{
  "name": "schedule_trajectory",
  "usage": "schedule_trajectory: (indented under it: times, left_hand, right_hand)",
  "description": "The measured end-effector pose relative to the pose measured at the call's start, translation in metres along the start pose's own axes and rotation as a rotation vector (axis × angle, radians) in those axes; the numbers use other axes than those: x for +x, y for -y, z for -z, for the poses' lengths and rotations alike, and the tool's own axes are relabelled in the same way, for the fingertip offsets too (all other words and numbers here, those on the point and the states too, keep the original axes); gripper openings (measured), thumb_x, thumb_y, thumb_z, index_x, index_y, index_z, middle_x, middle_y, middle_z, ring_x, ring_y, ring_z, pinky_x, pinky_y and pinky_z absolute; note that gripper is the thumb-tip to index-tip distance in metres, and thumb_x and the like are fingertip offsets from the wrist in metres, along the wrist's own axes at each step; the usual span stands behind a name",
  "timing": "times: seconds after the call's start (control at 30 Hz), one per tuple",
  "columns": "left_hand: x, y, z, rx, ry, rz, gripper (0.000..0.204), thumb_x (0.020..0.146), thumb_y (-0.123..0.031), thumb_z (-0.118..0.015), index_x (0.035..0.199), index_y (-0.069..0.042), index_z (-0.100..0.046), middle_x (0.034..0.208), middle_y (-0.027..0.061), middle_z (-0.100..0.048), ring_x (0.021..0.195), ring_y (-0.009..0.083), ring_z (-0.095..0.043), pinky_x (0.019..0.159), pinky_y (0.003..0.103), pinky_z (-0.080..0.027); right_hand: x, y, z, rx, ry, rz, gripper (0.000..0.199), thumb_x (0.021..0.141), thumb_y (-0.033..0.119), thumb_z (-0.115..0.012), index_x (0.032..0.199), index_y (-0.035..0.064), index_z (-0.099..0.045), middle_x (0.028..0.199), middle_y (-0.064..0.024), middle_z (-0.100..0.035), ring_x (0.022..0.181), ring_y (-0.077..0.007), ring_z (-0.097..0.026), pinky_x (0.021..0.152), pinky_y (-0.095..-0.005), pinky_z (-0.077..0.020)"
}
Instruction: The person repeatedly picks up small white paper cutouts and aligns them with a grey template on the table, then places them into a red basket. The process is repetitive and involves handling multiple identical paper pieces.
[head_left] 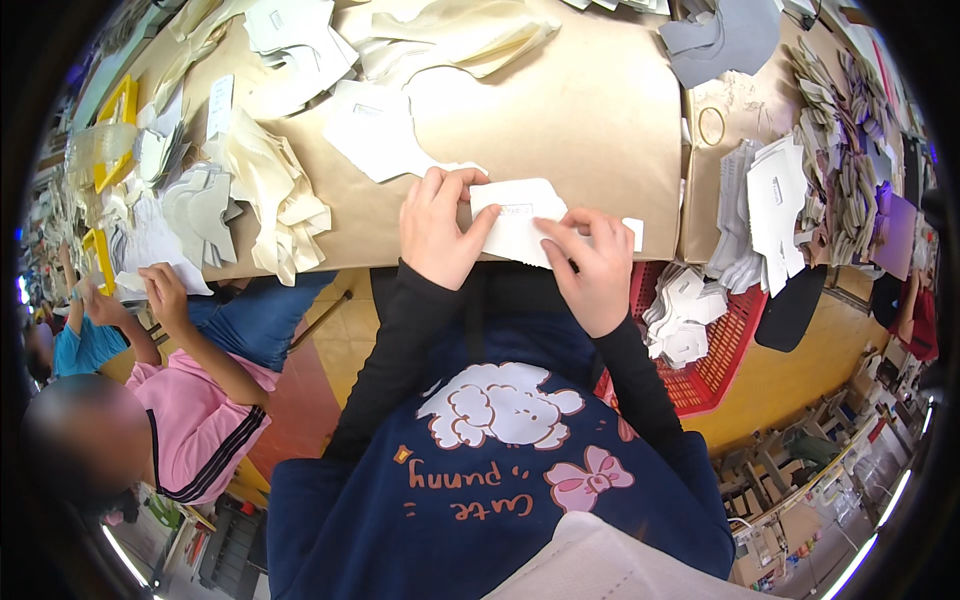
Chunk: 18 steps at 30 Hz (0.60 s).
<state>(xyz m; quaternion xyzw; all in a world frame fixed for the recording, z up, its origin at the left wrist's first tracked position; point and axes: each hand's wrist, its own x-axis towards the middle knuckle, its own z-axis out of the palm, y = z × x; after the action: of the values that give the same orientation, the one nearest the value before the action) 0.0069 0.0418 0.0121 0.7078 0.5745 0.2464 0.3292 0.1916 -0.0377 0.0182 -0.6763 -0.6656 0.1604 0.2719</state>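
Note:
Right at the table's near edge, a white flat cut piece [514, 236] with a small printed mark lies between my hands. My left hand [440, 228] holds its left side, thumb on top and the other fingers curled behind. On the piece's right side, my right hand [592, 262] pinches with thumb and fingers. A small white tab [633, 234] shows just beyond the right fingers; whether it belongs to the held piece I cannot tell. Another white cut piece [372, 130], with a long narrow tail, lies flat on the brown table cover [590, 110], beyond my left hand.
Cream sheet pieces [270, 190] and grey cut pieces [195, 212] cover the left of the table. Stacked white pieces [775, 210] stand at the right, near a tan ring [711, 126]. A red basket [735, 345] holds white pieces below. A co-worker in pink [205, 420] sits at left.

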Motion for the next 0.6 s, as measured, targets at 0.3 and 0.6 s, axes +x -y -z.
schedule_trajectory:
  times: [0.3,0.6]
  left_hand:
    - [-0.016,0.007,0.013,-0.491,0.157,0.091,0.020,0.087,0.001,-0.073,0.103,-0.002,-0.062,0.102,0.0114,-0.073,0.091,0.0191,-0.069,0.077,0.032,-0.054]
    - [-0.009,0.008,0.019,-1.016,0.218,0.525,0.037,0.089,0.007,-0.073,0.107,-0.005,-0.042,0.093,0.0236,-0.073,0.088,0.0219,-0.074,0.072,0.029,-0.060]
  right_hand:
    - [0.029,-0.005,0.017,0.187,0.121,0.006,0.030,0.086,0.025,-0.077,0.110,0.0070,-0.072,0.097,-0.0059,-0.068,0.094,-0.0249,-0.061,0.094,-0.0408,-0.0381]
    - [0.040,-0.002,0.018,0.357,0.409,-0.302,0.030,0.091,0.034,-0.071,0.092,0.0042,-0.074,0.079,-0.0061,-0.066,0.084,-0.0231,-0.058,0.090,-0.0391,-0.0361]
